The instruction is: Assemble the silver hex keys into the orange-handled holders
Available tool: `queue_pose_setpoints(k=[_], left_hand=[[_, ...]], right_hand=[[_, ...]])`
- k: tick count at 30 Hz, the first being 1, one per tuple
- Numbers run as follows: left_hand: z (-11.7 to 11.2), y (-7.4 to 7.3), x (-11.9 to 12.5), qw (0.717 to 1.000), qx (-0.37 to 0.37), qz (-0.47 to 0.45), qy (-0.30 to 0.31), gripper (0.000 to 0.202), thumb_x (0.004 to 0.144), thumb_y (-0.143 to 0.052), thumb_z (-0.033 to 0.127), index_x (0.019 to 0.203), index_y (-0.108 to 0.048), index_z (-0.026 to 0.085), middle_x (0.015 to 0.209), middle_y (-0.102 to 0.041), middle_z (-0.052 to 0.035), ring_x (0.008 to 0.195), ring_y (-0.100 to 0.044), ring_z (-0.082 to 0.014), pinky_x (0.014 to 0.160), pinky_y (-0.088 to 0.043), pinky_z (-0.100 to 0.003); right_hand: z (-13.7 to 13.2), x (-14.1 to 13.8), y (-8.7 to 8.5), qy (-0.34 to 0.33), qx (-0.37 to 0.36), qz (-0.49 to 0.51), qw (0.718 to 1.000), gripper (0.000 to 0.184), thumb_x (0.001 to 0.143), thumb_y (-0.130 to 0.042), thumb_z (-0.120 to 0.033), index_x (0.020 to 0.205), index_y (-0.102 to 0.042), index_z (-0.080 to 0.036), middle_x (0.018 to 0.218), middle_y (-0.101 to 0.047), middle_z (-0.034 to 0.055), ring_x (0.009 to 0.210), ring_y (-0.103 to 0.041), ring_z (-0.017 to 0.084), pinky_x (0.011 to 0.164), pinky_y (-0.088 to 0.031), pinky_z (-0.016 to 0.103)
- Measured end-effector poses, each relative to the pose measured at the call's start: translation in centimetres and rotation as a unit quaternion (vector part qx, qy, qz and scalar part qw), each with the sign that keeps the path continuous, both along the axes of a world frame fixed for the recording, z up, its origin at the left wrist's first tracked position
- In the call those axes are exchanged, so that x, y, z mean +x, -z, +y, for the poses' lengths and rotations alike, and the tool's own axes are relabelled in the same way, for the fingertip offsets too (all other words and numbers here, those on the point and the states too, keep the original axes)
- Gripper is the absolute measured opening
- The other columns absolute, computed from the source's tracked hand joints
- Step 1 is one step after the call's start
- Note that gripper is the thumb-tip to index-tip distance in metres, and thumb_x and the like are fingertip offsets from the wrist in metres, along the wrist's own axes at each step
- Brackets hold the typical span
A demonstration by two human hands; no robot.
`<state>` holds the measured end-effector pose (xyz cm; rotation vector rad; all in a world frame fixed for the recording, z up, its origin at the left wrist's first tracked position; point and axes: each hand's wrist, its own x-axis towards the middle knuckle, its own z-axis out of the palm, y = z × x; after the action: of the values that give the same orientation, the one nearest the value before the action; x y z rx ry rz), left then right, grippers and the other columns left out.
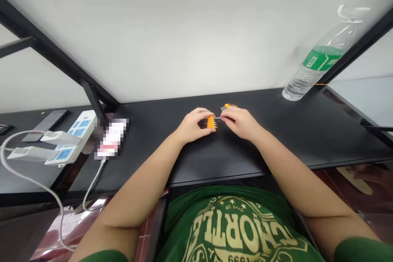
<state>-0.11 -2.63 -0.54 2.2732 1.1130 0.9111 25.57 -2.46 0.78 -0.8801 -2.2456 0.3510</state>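
Over the middle of the black desk, my left hand [194, 126] pinches an orange holder [211, 123] between thumb and fingers. Several dark, thin metal keys stick out of it on both sides, like a hex key set. Just to its right, my right hand [242, 123] is closed on a thin silver hex key [217, 118], whose left end meets the holder. Whether that key sits in a slot cannot be made out. Behind my right hand lies a second orange holder [227, 106] with thin metal keys, partly covered by the fingers.
A large water bottle [322, 58] stands at the back right of the desk [147, 131]. On the left lie a blurred-out phone [112, 139] with a white cable and a white power strip [73, 137] with plugs. Black metal posts [58, 53] frame the desk before a pale wall.
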Motion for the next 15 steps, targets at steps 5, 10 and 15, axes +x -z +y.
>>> queue_pose_setpoints(k=[5,10,15], left_hand=[[-0.33,-0.23,0.14,0.999,0.012,0.032,-0.005,0.052,0.079,-0.087,0.04,0.128,-0.077,0.025,0.136,-0.068,-0.01,0.121,-0.07,-0.0274,0.105,-0.063,-0.044],[-0.39,-0.3,0.18,0.998,0.026,0.059,-0.002,0.052,0.079,-0.088,0.039,0.128,-0.077,0.025,0.135,-0.07,-0.0104,0.123,-0.069,-0.0294,0.111,-0.06,-0.047],[-0.39,-0.4,0.08,0.997,0.047,0.058,-0.001,0.051,0.079,-0.089,0.039,0.127,-0.078,0.025,0.133,-0.071,-0.0102,0.124,-0.069,-0.0294,0.114,-0.057,-0.048]], right_hand=[[-0.14,0.13,0.15,-0.014,0.022,-0.016,1.0,0.024,0.104,-0.049,-0.016,0.095,-0.071,-0.022,0.094,-0.072,0.0085,0.085,-0.064,0.022,0.081,-0.053,0.036],[-0.08,0.24,0.51,-0.012,0.029,-0.032,0.999,0.024,0.106,-0.05,-0.018,0.099,-0.073,-0.023,0.098,-0.072,0.0098,0.091,-0.066,0.024,0.085,-0.055,0.039],[0.01,0.18,0.36,-0.017,0.012,-0.023,1.0,0.025,0.106,-0.051,-0.018,0.096,-0.073,-0.022,0.095,-0.072,0.0087,0.084,-0.065,0.022,0.081,-0.055,0.038]])
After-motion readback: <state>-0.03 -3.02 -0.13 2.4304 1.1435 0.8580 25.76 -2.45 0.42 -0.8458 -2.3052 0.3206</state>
